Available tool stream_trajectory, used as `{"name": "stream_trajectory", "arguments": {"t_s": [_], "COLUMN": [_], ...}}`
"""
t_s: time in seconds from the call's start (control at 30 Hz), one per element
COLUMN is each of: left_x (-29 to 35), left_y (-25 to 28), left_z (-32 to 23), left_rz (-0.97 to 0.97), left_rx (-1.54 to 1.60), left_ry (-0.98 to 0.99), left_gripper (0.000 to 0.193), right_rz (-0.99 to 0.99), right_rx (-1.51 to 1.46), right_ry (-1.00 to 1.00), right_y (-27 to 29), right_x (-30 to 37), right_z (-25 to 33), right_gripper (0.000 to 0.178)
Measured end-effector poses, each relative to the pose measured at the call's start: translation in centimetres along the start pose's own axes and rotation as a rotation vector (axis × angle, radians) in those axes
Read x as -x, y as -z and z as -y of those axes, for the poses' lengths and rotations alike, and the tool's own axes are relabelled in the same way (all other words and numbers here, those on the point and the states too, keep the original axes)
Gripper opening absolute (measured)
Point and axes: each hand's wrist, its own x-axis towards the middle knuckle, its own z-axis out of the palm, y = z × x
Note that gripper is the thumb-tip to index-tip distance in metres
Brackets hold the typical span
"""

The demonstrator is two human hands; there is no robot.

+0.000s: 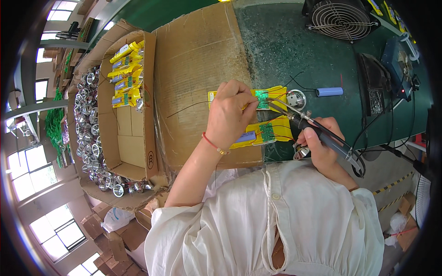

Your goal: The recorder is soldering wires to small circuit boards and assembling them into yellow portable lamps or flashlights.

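Fingers (241,103) of left hand (228,117) pinch a wire at the green board (262,99); right hand (322,147) grips the soldering iron (317,129), tip on that board. Surface (294,50) dark green, cardboard sheet (198,69) on it, fan (340,18) at 1 o'clock, windows (27,170) at 9. Board sits on a yellow pack (276,92), surface centre.

Bright daylight from blown-out windows (27,170) at left; sharp centre, fisheye-bent, dark-vignetted edges.

Your left hand (229,115) hides whatever its grip pinches beside the green circuit board (262,99). Your right hand (322,147) covers most of a silver reflector (300,153). The soldering iron (306,122) tip contact is too small to judge.
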Motion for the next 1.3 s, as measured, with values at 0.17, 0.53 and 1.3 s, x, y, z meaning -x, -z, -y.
{"name": "stream_trajectory", "arguments": {"t_s": [0.17,0.53,1.3], "left_x": [-0.2,-0.8,3.6], "left_y": [0.2,0.8,2.7], "left_z": [-0.2,0.1,0.1], "left_rz": [0.027,0.063,-0.325], "left_rx": [-0.008,-0.037,-0.13], "left_ry": [0.017,0.053,0.007], "left_gripper": [0.005,0.002,0.015], "right_rz": [-0.024,-0.066,-0.129], "right_rx": [-0.024,-0.146,-0.162], "right_ry": [0.028,-0.015,0.015], "right_y": [0.5,0.6,1.6], "right_x": [0.3,0.5,1.2], "right_z": [0.6,0.3,0.1], "right_gripper": [0.018,0.019,0.018]}}
